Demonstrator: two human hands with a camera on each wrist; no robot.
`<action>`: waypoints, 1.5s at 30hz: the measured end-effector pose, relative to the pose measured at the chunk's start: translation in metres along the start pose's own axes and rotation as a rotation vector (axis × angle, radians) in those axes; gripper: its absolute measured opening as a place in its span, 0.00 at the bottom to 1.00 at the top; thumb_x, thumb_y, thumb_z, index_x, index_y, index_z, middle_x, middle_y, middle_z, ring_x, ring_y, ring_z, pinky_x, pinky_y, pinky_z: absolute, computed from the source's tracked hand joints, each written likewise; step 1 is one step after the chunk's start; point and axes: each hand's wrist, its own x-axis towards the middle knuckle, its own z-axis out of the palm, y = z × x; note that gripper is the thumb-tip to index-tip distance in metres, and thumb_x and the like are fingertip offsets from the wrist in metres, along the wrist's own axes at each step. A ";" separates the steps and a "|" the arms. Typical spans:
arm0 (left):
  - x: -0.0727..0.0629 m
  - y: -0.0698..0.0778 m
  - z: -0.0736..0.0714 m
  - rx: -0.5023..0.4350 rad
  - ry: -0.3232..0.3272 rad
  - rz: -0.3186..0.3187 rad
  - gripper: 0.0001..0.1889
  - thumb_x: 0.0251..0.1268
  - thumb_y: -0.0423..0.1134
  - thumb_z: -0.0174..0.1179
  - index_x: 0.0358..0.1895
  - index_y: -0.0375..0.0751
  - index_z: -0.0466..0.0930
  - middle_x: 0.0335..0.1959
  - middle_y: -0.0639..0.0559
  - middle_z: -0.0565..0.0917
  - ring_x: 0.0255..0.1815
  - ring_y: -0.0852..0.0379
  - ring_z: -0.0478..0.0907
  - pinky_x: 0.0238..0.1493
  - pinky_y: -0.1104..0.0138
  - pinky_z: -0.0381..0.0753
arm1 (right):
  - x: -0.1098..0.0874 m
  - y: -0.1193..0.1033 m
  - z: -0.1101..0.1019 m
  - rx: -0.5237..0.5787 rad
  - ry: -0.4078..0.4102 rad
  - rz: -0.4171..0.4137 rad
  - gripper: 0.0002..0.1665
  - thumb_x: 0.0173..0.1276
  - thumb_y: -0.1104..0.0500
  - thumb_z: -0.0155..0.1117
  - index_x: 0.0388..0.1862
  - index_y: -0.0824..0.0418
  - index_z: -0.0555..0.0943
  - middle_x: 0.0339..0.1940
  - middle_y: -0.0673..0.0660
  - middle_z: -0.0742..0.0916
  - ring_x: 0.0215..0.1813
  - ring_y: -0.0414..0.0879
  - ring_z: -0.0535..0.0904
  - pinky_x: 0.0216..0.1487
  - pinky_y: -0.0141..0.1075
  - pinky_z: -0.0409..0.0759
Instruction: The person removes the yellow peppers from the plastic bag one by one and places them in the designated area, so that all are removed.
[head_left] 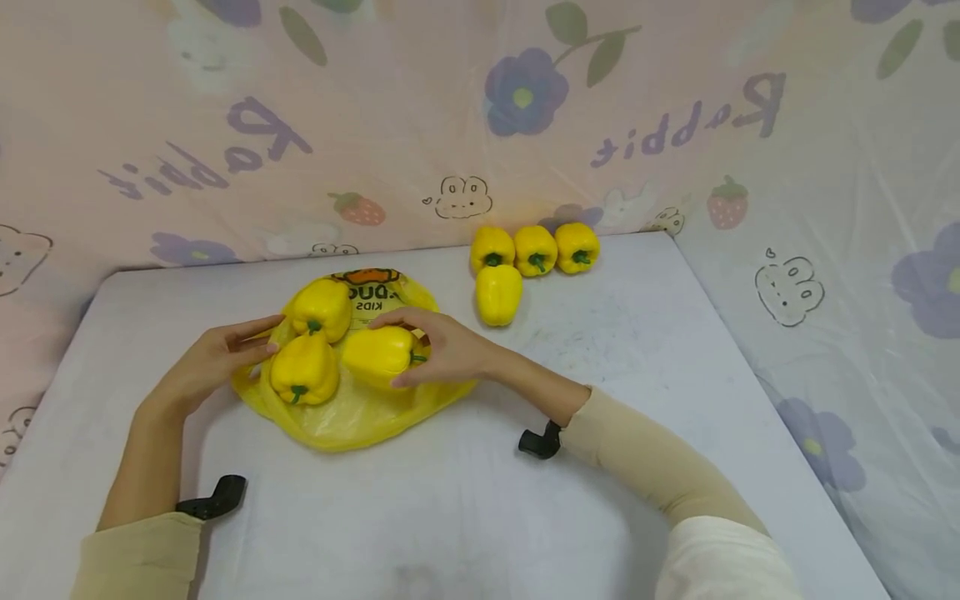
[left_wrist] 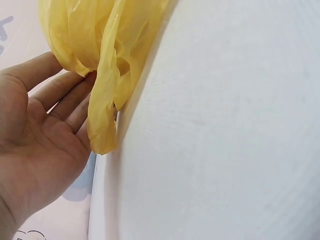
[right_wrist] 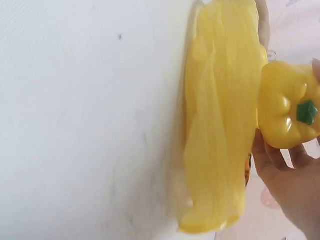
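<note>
A yellow plastic bag [head_left: 337, 429] lies spread on the table with its mouth facing up. Two yellow bell peppers, one behind [head_left: 324, 307] and one nearer [head_left: 303, 371], sit inside its left part. My right hand [head_left: 446, 346] grips another yellow bell pepper [head_left: 378, 354] over the bag's mouth; its green stem points right. In the right wrist view this pepper [right_wrist: 287, 107] shows beside the bag's outer wall [right_wrist: 222, 125]. My left hand [head_left: 217, 358] touches the bag's left rim with extended fingers. In the left wrist view those fingers [left_wrist: 55, 92] reach behind the bag's loose folds [left_wrist: 102, 100].
Toward the back of the table [head_left: 637, 333], three yellow bell peppers stand in a row [head_left: 536, 250], and one more [head_left: 498, 296] lies in front of the row's left end. A rabbit-print curtain [head_left: 412, 125] hangs behind the table. Black wrist mounts [head_left: 217, 498] sit on both forearms.
</note>
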 end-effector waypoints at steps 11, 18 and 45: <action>-0.001 -0.001 0.000 -0.013 0.003 0.008 0.37 0.73 0.53 0.58 0.78 0.40 0.57 0.77 0.38 0.58 0.75 0.36 0.55 0.70 0.37 0.56 | -0.021 0.011 -0.024 0.049 0.156 0.029 0.43 0.56 0.52 0.80 0.69 0.47 0.71 0.66 0.42 0.76 0.61 0.41 0.71 0.57 0.45 0.76; -0.003 0.000 0.003 -0.032 0.009 0.008 0.38 0.73 0.53 0.58 0.78 0.40 0.56 0.78 0.37 0.56 0.76 0.35 0.54 0.70 0.37 0.56 | -0.033 0.016 -0.040 0.053 0.231 0.079 0.43 0.55 0.56 0.80 0.69 0.48 0.71 0.66 0.45 0.76 0.60 0.43 0.71 0.57 0.48 0.75; -0.007 -0.001 0.004 0.015 0.050 0.028 0.37 0.74 0.53 0.57 0.78 0.41 0.57 0.78 0.37 0.56 0.74 0.35 0.56 0.69 0.41 0.61 | -0.077 0.025 -0.085 -0.010 0.462 0.145 0.44 0.55 0.60 0.80 0.71 0.52 0.72 0.69 0.50 0.75 0.62 0.48 0.72 0.58 0.51 0.75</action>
